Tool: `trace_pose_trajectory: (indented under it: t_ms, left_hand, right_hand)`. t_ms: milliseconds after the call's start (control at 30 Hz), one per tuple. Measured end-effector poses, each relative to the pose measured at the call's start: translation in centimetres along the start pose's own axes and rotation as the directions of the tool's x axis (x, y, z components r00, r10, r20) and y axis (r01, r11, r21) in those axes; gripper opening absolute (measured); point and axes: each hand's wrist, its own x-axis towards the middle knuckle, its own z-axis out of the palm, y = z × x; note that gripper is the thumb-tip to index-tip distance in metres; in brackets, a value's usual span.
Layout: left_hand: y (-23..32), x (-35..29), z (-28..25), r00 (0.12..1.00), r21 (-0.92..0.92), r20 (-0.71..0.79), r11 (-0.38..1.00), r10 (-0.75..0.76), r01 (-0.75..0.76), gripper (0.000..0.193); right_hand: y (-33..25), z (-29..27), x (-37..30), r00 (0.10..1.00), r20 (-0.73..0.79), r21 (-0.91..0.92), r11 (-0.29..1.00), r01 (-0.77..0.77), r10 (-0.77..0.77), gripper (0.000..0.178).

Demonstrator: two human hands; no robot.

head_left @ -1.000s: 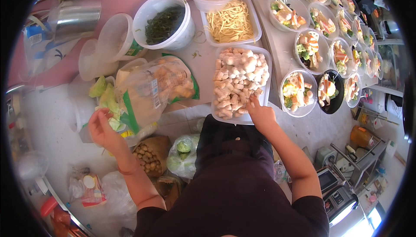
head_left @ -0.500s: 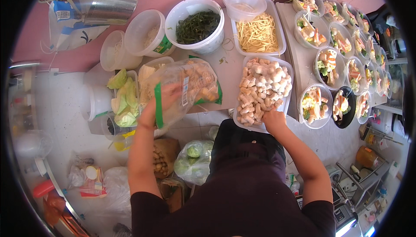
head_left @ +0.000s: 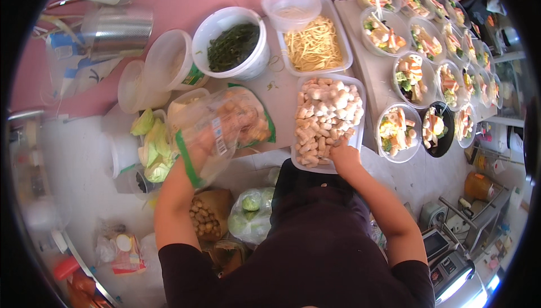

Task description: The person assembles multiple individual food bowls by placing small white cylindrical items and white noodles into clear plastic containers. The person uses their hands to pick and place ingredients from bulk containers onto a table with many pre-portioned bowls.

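Table (head_left: pixel 282 102) — left hand (head_left: pixel 201 140) inside bag (head_left: pixel 248 111), right hand (head_left: pixel 345 158) in tray (head_left: pixel 358 123).

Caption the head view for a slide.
Left hand inside a clear green-edged bag, right hand at a tray of pale chunks, filled bowls alongside.

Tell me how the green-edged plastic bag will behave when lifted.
The plastic bag will probably be floppy: its clear walls look thin and creased. It may feel heavier at the far end, where the food is bunched. Those pieces could spill if the open mouth tips down.
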Motion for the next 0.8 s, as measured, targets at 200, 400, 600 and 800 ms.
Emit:
trace_pose_trajectory:
  t_ms: [200, 400, 600, 800]
  left_hand:
    - [0.1, -0.2, 0.0, 0.999, -0.009, -0.051, 1.000, -0.015, 0.014, 0.023]
    - [-0.3, -3.6, -1.1, 0.922, -0.202, -0.353, 0.975, -0.161, 0.093, 0.024]
    - [-3.3, -11.5, -1.1, 0.628, -0.625, -0.579, 0.778, -0.520, 0.068, 0.022]
    - [0.9, -15.4, -0.2, 0.381, -0.658, -0.704, 0.753, -0.600, -0.029, 0.018]
  right_hand:
    - [-0.3, 3.5, 1.4, 0.993, -0.033, -0.082, 0.990, -0.117, 0.115, 0.016]
    - [0.2, 6.1, 2.1, 0.986, -0.087, 0.058, 0.989, -0.136, 0.141, 0.030]
    - [-0.3, 7.5, 3.6, 0.958, -0.026, 0.036, 0.957, -0.286, 0.287, 0.044]
    - [-0.7, 4.6, 3.7, 0.964, 0.102, 0.114, 0.960, -0.256, 0.245, 0.036]
